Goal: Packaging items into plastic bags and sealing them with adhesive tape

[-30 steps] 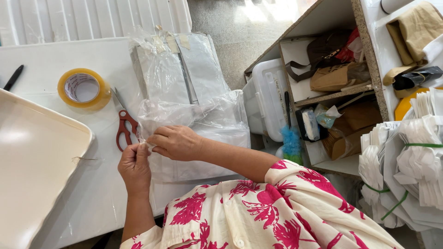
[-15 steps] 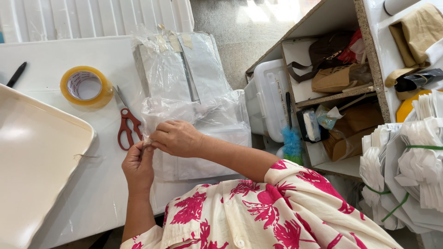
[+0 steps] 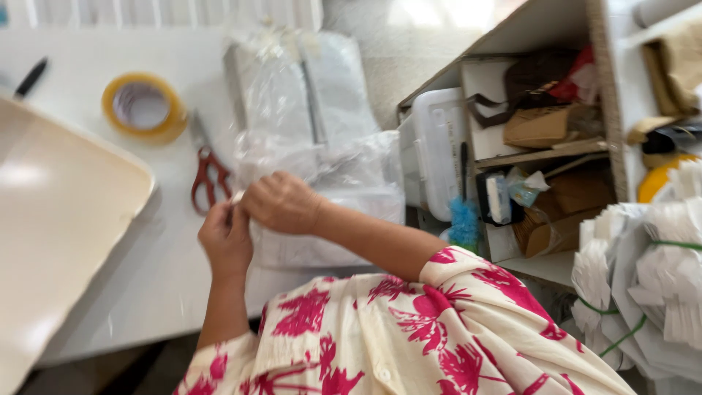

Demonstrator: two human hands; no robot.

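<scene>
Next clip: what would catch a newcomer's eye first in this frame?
First, the two hands meeting at the middle of the white table: the left hand and right hand pinch a small pale thing at the edge of a clear plastic bag. Just beyond them lie red-handled scissors and a yellow tape roll. At the right stands an open shelf crowded with boxes.

Nothing moved (hands likewise).

Single head view, steep downward, close over table.
</scene>
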